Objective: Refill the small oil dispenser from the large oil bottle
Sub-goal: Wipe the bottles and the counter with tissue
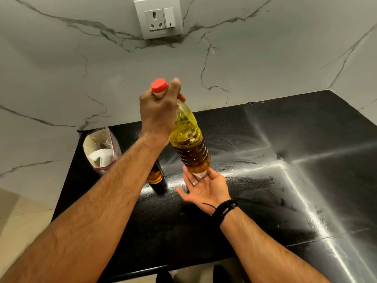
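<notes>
Above the black counter (265, 180), the large oil bottle (188, 137) hangs tilted between both hands, its red cap (159, 85) still on. Left hand (158, 111) grips its neck; right hand (204, 188), fingers spread, palm up, supports its base. Small oil dispenser (156, 176) stands just behind the left forearm.

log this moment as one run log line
stage: large oil bottle lifted, red cap on | left hand grips neck | right hand open under base | small oil dispenser on counter
</notes>
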